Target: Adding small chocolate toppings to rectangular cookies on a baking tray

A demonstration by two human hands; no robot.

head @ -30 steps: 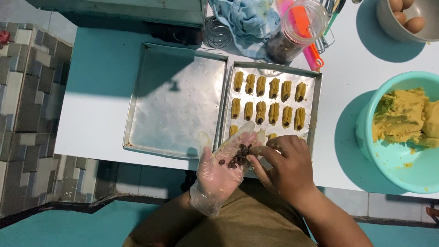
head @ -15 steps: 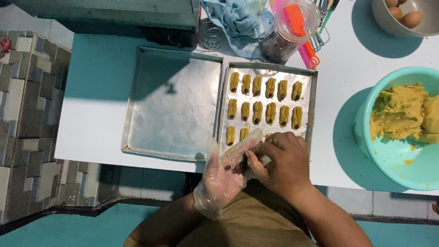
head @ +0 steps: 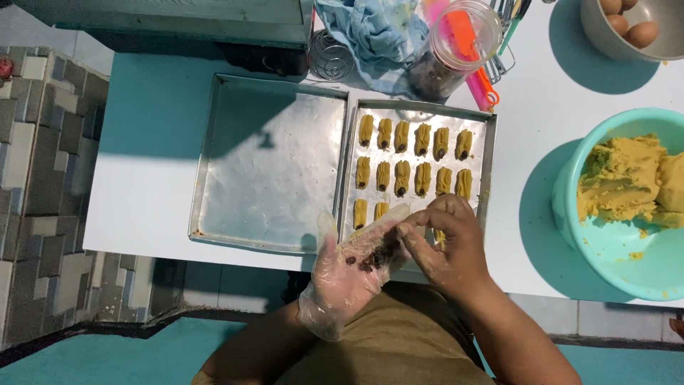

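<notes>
My left hand [head: 349, 274] wears a clear plastic glove and lies palm up at the table's near edge, cupping several small dark pieces [head: 374, 258]. My bare right hand [head: 445, 246] pinches at those pieces with its fingertips. Both hands hover over the near edge of a metal baking tray [head: 486, 167] that carries rows of yellow finger-shaped dough pieces [head: 413, 158], each with a dark tip. The tray's near row is partly hidden by my hands.
An empty larger metal tray [head: 271, 164] lies left of the filled one. A turquoise bowl [head: 620, 246] of yellow dough stands at the right. At the back are a clear jar [head: 456, 46], a blue cloth [head: 381, 32], a whisk [head: 329, 57] and a bowl of eggs [head: 630, 28].
Both hands stay at the tray's near edge. My right fingertips have kept picking at the dark pieces in the gloved palm, shifting only slightly.
</notes>
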